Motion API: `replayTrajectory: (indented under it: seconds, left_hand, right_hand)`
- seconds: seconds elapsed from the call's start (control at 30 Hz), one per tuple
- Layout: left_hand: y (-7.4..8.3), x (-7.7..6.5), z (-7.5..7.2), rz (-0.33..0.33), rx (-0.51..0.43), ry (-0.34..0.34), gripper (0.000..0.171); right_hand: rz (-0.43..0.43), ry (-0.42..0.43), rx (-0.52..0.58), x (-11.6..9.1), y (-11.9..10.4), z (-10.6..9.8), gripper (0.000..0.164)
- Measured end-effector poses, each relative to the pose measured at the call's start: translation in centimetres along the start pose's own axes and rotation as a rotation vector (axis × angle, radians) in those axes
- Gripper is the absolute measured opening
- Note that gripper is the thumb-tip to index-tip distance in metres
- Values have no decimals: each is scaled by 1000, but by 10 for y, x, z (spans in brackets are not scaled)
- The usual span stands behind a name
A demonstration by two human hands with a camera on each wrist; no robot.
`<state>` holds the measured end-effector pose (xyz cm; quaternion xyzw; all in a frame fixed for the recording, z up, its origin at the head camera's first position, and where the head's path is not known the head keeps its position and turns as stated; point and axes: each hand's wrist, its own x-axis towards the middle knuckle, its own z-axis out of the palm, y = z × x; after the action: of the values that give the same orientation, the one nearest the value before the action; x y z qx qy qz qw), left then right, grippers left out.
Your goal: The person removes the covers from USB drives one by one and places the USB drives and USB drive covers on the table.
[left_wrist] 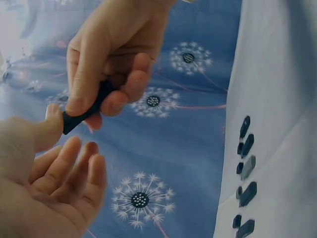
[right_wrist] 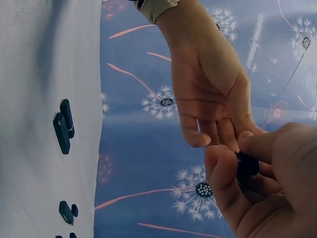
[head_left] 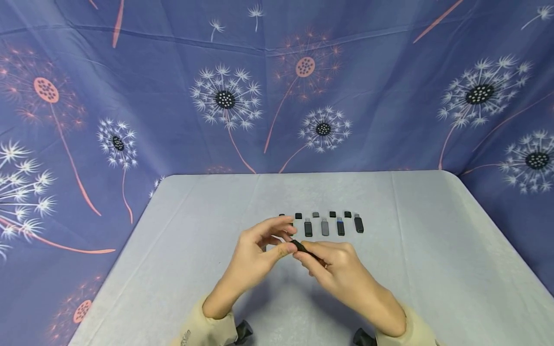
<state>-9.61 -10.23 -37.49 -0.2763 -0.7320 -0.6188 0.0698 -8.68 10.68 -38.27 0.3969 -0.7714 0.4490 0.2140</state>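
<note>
My right hand (head_left: pixel 339 264) grips a black USB flash drive (left_wrist: pixel 85 116) between thumb and curled fingers, above the near part of the table. At the drive's other end my left hand (head_left: pixel 255 257) has its thumb tip against the end, its fingers bent around close by. In the right wrist view both hands meet at the dark drive (right_wrist: pixel 247 165), mostly covered by fingers. Beyond the hands lies a row of flash drives, among them a black one (head_left: pixel 308 228), a grey one (head_left: pixel 325 227) and one with a blue band (head_left: pixel 340 227). The left hand partly hides the leftmost one.
Small caps, such as a black cap (head_left: pixel 298 216) and a grey cap (head_left: pixel 315 215), lie behind the drives. A pale cloth covers the table (head_left: pixel 441 269). Behind it hangs a blue curtain (head_left: pixel 372 96) with dandelion prints.
</note>
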Motion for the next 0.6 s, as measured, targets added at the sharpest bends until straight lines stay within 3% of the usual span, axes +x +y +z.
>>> replayTrajectory:
  seconds: [0.13,0.37,0.6]
  left_hand:
    - [0,1,-5,-7,-172,4,53]
    - [0,4,-9,7,-368,-64,44]
    - [2,6,-14,-40,-587,-224,82]
  right_hand:
    - [25,29,12,2,-1,-2,14]
    - [69,43,17,3,-2,-5,14]
    - [63,30,39,2,-2,-5,18]
